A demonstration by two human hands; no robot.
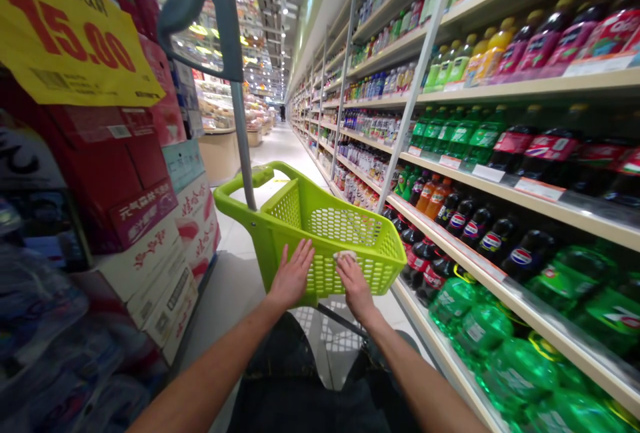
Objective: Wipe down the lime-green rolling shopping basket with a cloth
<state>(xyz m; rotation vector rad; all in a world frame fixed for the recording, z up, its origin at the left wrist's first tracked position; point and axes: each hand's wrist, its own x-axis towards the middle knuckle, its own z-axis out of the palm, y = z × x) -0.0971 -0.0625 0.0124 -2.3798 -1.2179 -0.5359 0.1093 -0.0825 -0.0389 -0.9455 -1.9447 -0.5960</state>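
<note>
A lime-green plastic shopping basket (pixel 320 219) on wheels stands in the aisle in front of me, its tall grey handle (pixel 200 19) rising at the left. My left hand (pixel 291 276) lies flat against the basket's near wall, fingers stretched upward and spread. My right hand (pixel 353 283) presses a small pale cloth (pixel 345 256) against the near rim, fingers curled over it. What lies inside the basket is hidden by its wall.
Shelves (pixel 500 179) of soda and juice bottles run along the right, green bottles (pixel 500 353) lowest. Stacked red and white cartons (pixel 150 219) with a yellow price sign (pixel 65 39) line the left. The aisle floor (pixel 285 146) stretches ahead.
</note>
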